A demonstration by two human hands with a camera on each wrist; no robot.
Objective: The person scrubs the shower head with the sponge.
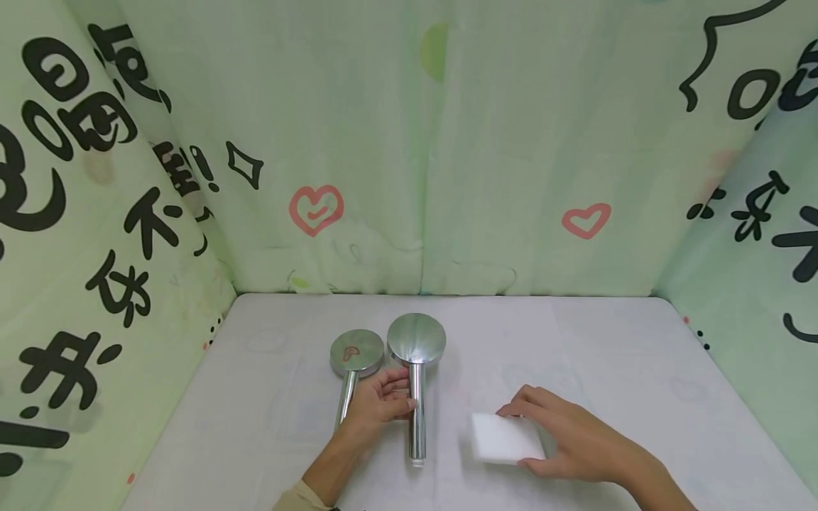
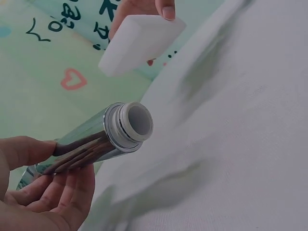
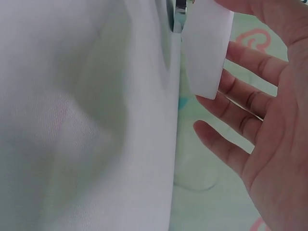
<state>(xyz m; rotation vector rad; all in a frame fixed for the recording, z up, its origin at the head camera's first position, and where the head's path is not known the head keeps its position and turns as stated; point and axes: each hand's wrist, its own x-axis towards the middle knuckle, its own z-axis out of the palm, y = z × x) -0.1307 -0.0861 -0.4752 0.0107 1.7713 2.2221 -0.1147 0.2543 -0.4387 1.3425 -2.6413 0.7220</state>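
Observation:
My left hand (image 1: 381,399) grips the chrome handle of a hand shower head (image 1: 417,341), its round head pointing away and its threaded white end (image 2: 138,121) towards me. In the left wrist view the thumb lies along one side of the handle and the fingers curl under it. A second shower head (image 1: 358,353), with a red mark on its disc, lies to the left, its handle partly hidden by my left hand. My right hand (image 1: 571,440) pinches a white sponge block (image 1: 506,438) between thumb and fingers, to the right of the gripped handle and apart from it.
A white cloth covers the table (image 1: 575,348). Pale green curtains (image 1: 498,142) with black characters and red hearts enclose its back and both sides.

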